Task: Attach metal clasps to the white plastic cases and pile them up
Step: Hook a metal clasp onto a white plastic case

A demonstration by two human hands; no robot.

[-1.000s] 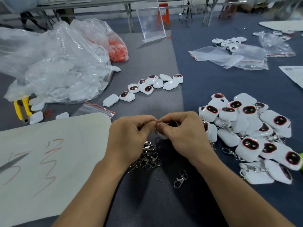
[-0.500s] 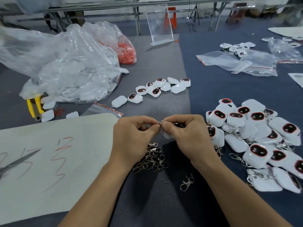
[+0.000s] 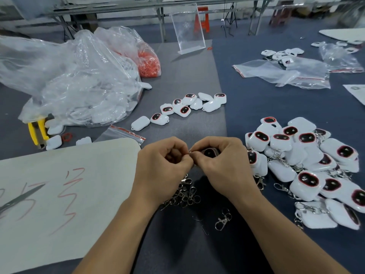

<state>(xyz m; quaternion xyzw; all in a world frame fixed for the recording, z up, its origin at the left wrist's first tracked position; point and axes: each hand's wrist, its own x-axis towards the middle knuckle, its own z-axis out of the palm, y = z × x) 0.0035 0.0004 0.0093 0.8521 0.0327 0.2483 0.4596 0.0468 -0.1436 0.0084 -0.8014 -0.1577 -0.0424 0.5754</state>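
Observation:
My right hand (image 3: 221,163) grips a white plastic case (image 3: 209,152) with a dark, red-rimmed window, mostly hidden by its fingers. My left hand (image 3: 164,169) pinches a small metal clasp (image 3: 190,153) at the case's edge, fingertips touching those of the right hand. Below the hands lies a heap of loose metal clasps (image 3: 184,193), and a single clasp (image 3: 222,220) lies apart. To the right is a pile of cases with clasps attached (image 3: 308,167). A row of cases without clasps (image 3: 183,108) lies farther back in the middle.
A big clear bag of white cases (image 3: 75,86) and a bag of orange rings (image 3: 148,64) sit at the back left. A white sheet with red marks (image 3: 59,194) and scissors (image 3: 19,198) lie left. Empty clear bags (image 3: 286,72) lie back right; an acrylic stand (image 3: 187,30) is behind.
Both hands stay together on the case and clasp. The fingers shifted slightly, and the camera view moved a little so everything sits lower and to the right.

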